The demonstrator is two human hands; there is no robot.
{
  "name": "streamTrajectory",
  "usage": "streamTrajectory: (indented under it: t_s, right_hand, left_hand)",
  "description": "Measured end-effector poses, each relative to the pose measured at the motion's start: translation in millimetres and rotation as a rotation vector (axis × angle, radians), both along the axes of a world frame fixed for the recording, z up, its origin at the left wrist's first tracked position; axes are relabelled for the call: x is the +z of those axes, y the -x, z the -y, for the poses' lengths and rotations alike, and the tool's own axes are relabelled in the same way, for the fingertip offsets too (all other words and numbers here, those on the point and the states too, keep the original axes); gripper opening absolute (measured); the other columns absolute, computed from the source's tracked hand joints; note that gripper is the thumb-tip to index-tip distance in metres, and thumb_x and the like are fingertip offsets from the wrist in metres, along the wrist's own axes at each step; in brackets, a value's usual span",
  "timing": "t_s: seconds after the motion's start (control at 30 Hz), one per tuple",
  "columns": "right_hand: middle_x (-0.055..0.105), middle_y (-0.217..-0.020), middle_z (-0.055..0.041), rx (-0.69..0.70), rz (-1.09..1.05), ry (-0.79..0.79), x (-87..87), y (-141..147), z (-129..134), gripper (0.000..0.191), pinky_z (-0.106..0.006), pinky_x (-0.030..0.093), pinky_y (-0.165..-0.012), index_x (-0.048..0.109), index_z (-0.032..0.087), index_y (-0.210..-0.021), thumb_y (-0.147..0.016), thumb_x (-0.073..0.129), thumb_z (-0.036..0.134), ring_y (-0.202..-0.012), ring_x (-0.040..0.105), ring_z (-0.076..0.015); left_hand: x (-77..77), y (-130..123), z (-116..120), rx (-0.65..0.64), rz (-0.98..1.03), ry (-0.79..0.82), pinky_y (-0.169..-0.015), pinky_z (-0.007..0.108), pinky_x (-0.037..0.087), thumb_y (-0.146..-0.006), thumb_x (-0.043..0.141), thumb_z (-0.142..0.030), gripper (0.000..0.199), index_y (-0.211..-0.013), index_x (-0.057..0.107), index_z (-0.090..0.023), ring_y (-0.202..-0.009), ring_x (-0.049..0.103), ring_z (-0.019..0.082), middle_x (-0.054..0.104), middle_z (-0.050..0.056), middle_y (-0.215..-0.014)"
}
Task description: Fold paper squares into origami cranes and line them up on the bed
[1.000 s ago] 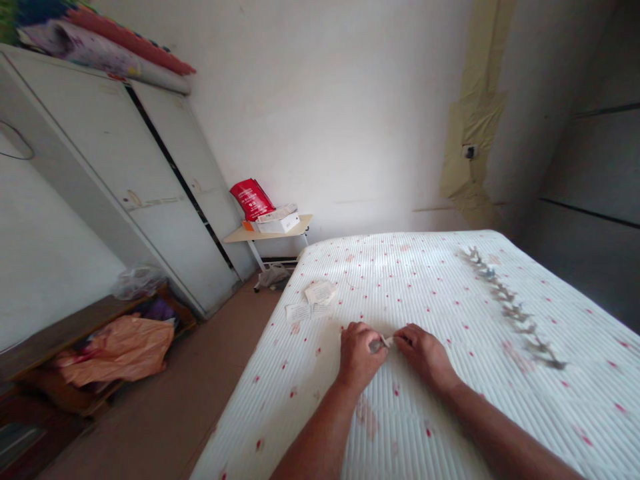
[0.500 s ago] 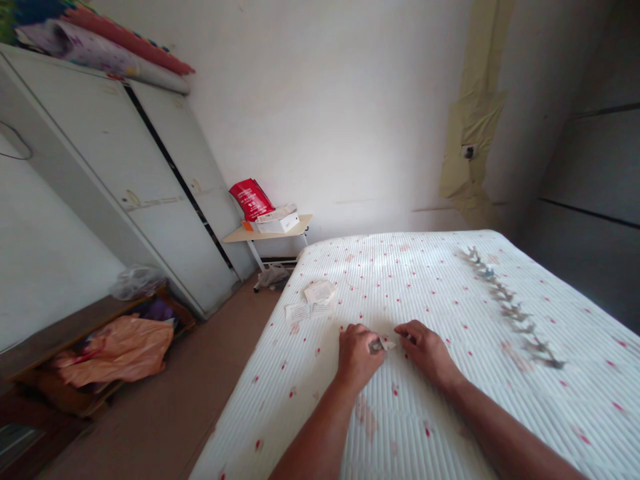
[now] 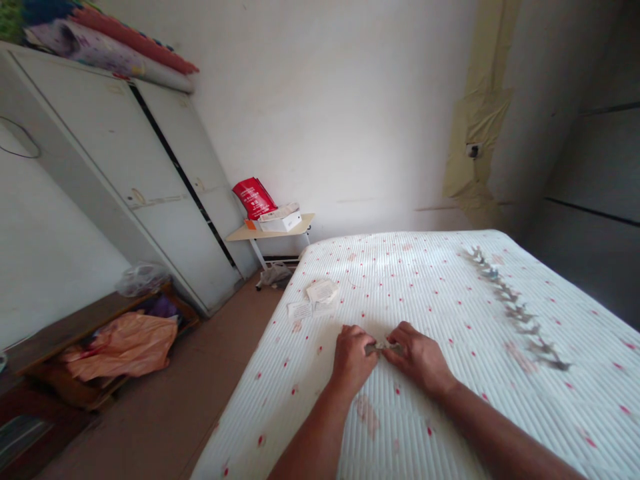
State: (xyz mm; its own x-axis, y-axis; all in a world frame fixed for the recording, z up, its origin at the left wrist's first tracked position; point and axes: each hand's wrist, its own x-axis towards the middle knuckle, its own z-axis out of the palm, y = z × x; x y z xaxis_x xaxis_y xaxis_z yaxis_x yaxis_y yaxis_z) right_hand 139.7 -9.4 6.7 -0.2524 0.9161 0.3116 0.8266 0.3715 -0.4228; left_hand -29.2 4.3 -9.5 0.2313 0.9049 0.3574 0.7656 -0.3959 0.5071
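A small folded paper piece is held between my two hands, low over the patterned bedspread. My left hand pinches its left end. The right end is gripped by the fingers of my right hand. Parts of the paper are hidden under the fingers. Beyond my left hand, several printed paper sheets lie on the bed. A row of small folded paper figures stretches diagonally along the right side of the bed.
A small table at the bed's far left corner holds a red bag and a white box. A pale cabinet stands at the left. An orange plastic bag lies on a low wooden shelf.
My right hand has moved left and closed on the paper, which my left hand held alone before. The view has shifted slightly.
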Motion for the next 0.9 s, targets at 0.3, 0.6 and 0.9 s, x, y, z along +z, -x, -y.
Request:
streamTrajectory:
  t_s: [0.3,0.6,0.9]
  right_hand:
    - [0.056,-0.074,-0.0004,-0.052,0.142,-0.047,-3.8,10.3,-6.0,0.02,-0.022,0.031,-0.052,0.058,0.018,-0.069,-0.082,0.043,0.023,-0.061,0.056,-0.0102]
    - [0.055,-0.073,-0.0013,-0.077,0.042,-0.079,-5.0,6.6,-6.3,0.026,-0.022,0.031,-0.052,0.058,0.018,-0.07,-0.085,0.038,0.027,-0.059,0.055,-0.0106]
    - [0.056,-0.072,-0.0015,-0.078,0.031,-0.105,-5.7,6.5,-6.3,0.027,-0.021,0.031,-0.05,0.057,0.018,-0.068,-0.085,0.038,0.028,-0.057,0.054,-0.0098]
  left_hand:
    - [3.4,-2.7,1.4,0.032,-0.024,0.005,-0.078,0.03,0.037,-0.066,0.063,-0.014,0.009,-0.069,0.067,-0.021,-0.079,0.051,0.016,0.061,0.001,-0.075]
    - [5.8,-2.5,0.7,-0.003,0.164,0.101,-0.078,0.029,0.041,-0.064,0.06,-0.015,0.01,-0.066,0.068,-0.021,-0.076,0.057,0.014,0.066,-0.001,-0.072]
    - [2.8,-1.2,-0.4,-0.016,0.212,0.103,-0.074,0.026,0.043,-0.064,0.059,-0.014,0.01,-0.065,0.067,-0.02,-0.072,0.057,0.013,0.065,-0.002,-0.069]
